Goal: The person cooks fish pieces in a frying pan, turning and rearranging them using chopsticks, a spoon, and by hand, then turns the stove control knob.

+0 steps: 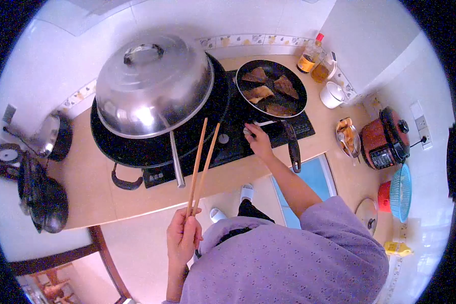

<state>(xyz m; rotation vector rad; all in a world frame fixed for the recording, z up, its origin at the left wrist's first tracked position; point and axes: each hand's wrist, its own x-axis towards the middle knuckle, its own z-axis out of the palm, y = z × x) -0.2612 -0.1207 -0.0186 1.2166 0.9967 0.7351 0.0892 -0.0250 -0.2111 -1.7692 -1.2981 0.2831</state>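
My left hand (183,234) is closed round a pair of long wooden chopsticks (203,167), their tips pointing up and away over the front of the stove. On the right side of the black stove (224,152), my right hand (258,142) has its fingers at a knob just below the frying pan (271,114). Whether the fingers grip the knob is hard to see. Several browned pieces of food (286,86) lie apart in that pan, whose black handle (294,147) points toward me. A large domed steel lid (154,86) covers much of the wok (121,157) on the left.
Bottles (306,58) and a white cup (332,95) stand behind the pan at right. Further right are a steel dish of food (348,137), a red cooker (385,139), a blue-green basket (401,192) and a glass lid (366,215). Black pans (43,197) sit far left.
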